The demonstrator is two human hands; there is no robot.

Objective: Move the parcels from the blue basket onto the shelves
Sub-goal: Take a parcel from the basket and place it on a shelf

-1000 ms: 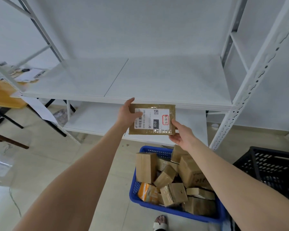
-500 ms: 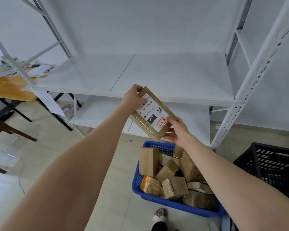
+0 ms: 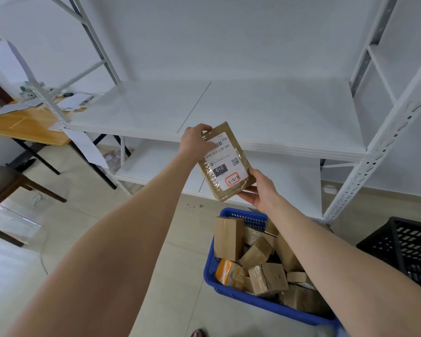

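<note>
White metal shelving (image 3: pixel 265 113) fills the upper frame; at centre, before its edge, left hand (image 3: pixel 193 144) grips the top and right hand (image 3: pixel 260 190) the bottom of a flat taped parcel (image 3: pixel 225 161). Blue basket (image 3: pixel 253 300) of boxes (image 3: pixel 229 242) lower right, black crate (image 3: pixel 404 249) beside, wooden table (image 3: pixel 29 125) left

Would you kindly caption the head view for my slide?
The left hand and right hand hold a flat labelled parcel before the white shelf, blue basket of boxes below.

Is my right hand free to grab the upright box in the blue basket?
Probably not yet: right hand and left hand both hold the flat parcel, though nothing covers the upright box.
</note>
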